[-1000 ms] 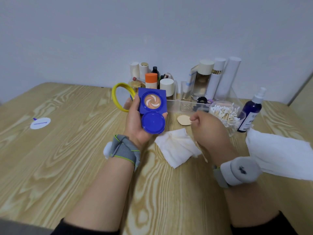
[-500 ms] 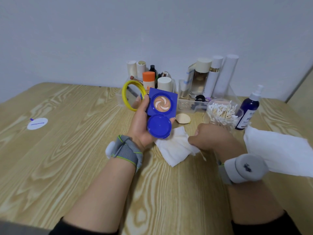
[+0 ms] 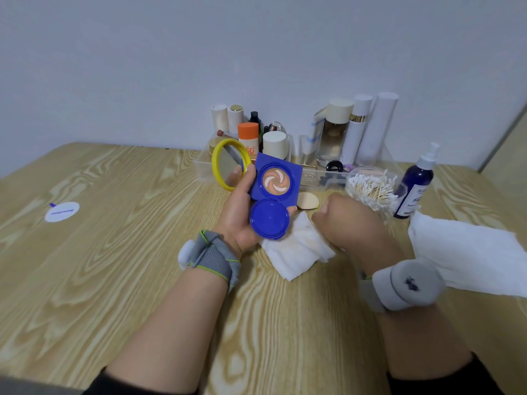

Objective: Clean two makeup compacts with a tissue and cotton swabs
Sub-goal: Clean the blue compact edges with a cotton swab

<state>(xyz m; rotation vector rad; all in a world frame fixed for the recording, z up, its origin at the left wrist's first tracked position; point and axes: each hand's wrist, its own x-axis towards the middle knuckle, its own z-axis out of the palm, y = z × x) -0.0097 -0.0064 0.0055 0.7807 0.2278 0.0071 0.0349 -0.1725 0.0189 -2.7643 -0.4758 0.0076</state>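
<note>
Wooden table (image 3: 114, 280), cosmetics along the wall. Our left hand (image 3: 239, 212) grips the open blue compact (image 3: 275, 195) by its edges, above the tissue (image 3: 296, 252). Right hand (image 3: 350, 223) curled beside the tissue; contents unclear. We judge the compact light, rigid and slick, with a fragile pan: hold the rim only.

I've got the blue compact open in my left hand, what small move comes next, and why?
Probably lift the folded white tissue to the open blue square compact and wipe round its swirled pan. The left hand holds it open, and the curled right hand sits at the tissue's edge; what it grips is hidden.
</note>
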